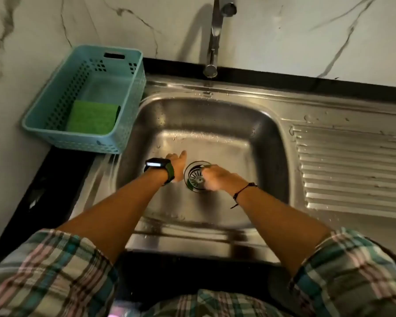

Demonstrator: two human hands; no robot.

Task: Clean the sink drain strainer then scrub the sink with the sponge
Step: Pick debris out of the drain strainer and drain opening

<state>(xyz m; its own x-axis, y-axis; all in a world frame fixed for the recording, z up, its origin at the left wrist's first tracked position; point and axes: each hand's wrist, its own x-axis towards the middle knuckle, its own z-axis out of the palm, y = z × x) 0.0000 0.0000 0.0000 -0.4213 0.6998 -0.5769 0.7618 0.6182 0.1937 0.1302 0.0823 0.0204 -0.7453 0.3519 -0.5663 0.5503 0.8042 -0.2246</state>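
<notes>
A wet steel sink (215,115) is set in a dark counter (62,170) under a marble wall, with the strainer (196,176) seated in the drain at mid-basin. The right hand (217,178) curls at its rim, though blur hides any pinch; the left hand (177,164) rests spread just left. The strainer is probably light, stiff and slippery, best lifted by its centre knob, while the soft sponge (93,117) waits in the basket (55,133) at far left.

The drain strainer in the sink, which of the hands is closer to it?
Right. The right hand lies over the drain strainer's right edge, fingers curled at it. The left hand rests just left of it on the sink floor.
</notes>
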